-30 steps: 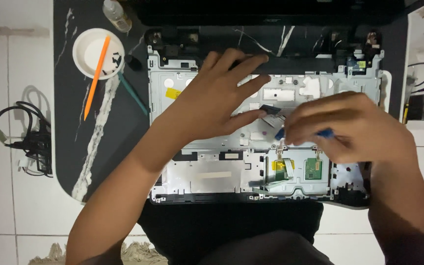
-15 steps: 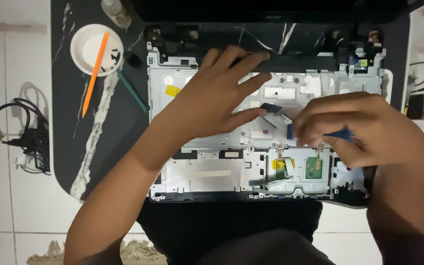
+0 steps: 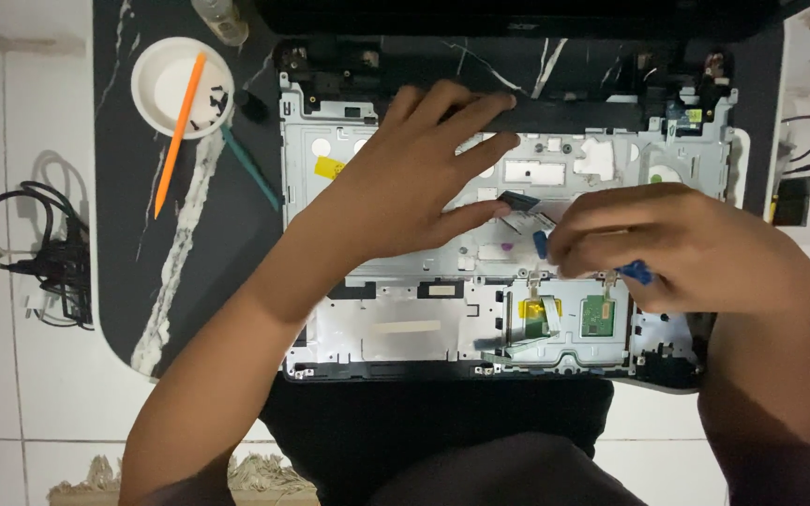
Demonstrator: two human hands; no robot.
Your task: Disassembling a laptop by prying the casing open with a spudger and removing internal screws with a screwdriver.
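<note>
White bowl (image 3: 163,86) w/ orange stick (image 3: 178,134) sits far left on the dark counter (image 3: 124,234), well apart from the work. Left hand (image 3: 414,183) lies flat, released, on the opened laptop chassis (image 3: 405,323), fingertips touching the ribbon cable (image 3: 519,200). Right hand (image 3: 686,248) just beside it, grip clenched on blue tool (image 3: 636,273). Bare chassis below both hands.

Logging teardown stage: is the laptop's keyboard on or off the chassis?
Off. The laptop chassis shows bare silver metal frame with cutouts where keys would sit; the left hand rests flat on that plate, and the green touchpad board lies exposed.
</note>
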